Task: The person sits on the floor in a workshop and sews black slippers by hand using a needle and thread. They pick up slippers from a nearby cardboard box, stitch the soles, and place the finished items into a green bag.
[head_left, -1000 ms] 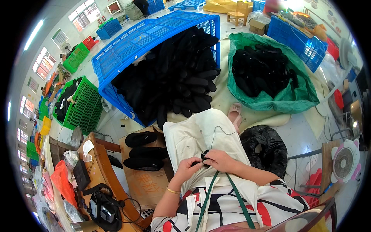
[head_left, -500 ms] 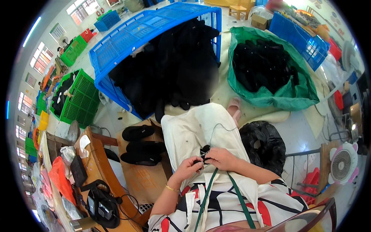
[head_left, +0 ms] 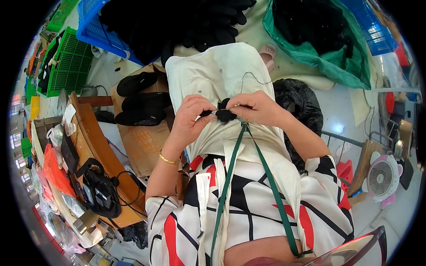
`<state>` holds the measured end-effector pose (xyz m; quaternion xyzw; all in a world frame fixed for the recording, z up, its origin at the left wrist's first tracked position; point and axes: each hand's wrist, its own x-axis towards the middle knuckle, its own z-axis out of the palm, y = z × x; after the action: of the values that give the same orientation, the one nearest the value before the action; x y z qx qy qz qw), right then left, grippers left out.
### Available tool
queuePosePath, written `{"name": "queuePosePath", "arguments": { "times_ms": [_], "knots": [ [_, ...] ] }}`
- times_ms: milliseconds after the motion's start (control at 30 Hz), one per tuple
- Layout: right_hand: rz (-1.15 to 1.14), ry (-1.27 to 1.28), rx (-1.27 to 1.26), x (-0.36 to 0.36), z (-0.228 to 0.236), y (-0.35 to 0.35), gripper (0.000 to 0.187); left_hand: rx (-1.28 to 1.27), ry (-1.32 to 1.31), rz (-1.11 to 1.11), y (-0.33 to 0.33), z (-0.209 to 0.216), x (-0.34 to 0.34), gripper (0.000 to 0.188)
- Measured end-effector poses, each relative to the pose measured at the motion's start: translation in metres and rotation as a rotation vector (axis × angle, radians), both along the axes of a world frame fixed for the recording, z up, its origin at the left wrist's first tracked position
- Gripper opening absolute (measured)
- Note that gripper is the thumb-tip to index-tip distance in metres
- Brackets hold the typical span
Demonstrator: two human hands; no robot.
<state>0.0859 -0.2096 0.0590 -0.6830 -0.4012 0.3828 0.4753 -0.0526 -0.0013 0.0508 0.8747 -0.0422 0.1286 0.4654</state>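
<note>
A small black fabric piece is held over my lap, on the pale cloth apron. My left hand pinches it from the left, fingertips pressed together, with a tiny whitish bit showing beside them. From the right, my right hand pinches the same piece, thumb and forefinger closed. A thin pale line, too fine to identify, runs between the two sets of fingertips. A dark thread loops up from near my right hand across the apron. The fingers cover part of the black piece.
Several black slippers lie on a cardboard box to the left, beside a wooden table. Ahead, a blue crate and a green sack hold black goods. A black plastic bag and a fan are right.
The view has tilted downward, so the crate and sack sit higher in it. My hands have spread slightly apart, showing more of the black piece between them.
</note>
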Motion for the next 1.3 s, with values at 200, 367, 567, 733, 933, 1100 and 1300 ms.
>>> {"name": "queuePosePath", "arguments": {
  "times_ms": [200, 367, 567, 733, 933, 1100, 1300],
  "knots": [
    [0.101, -0.127, 0.119, 0.006, -0.006, 0.003, 0.016, 0.052, -0.008, -0.069, 0.0, 0.009, 0.003, 0.025],
    [0.164, -0.098, 0.001, 0.01, 0.007, 0.004, 0.018, 0.073, -0.024, -0.065, -0.001, 0.015, 0.003, 0.025],
    [0.202, -0.085, -0.003, 0.013, 0.008, 0.006, 0.02, 0.112, -0.049, -0.073, 0.0, 0.017, 0.002, 0.024],
    [0.221, -0.077, 0.011, 0.012, 0.008, 0.008, 0.02, 0.11, -0.064, -0.07, -0.002, 0.016, -0.001, 0.025],
    [0.208, 0.032, 0.067, 0.004, -0.006, 0.008, 0.015, 0.056, -0.083, -0.066, -0.004, 0.012, -0.004, 0.025],
    [0.2, 0.18, 0.08, -0.005, -0.011, 0.006, 0.011, 0.013, -0.117, -0.061, -0.008, 0.004, -0.009, 0.025],
    [0.199, 0.299, -0.01, -0.01, -0.007, 0.006, 0.007, -0.009, -0.114, -0.06, -0.011, 0.004, -0.014, 0.026]
  ]
}}
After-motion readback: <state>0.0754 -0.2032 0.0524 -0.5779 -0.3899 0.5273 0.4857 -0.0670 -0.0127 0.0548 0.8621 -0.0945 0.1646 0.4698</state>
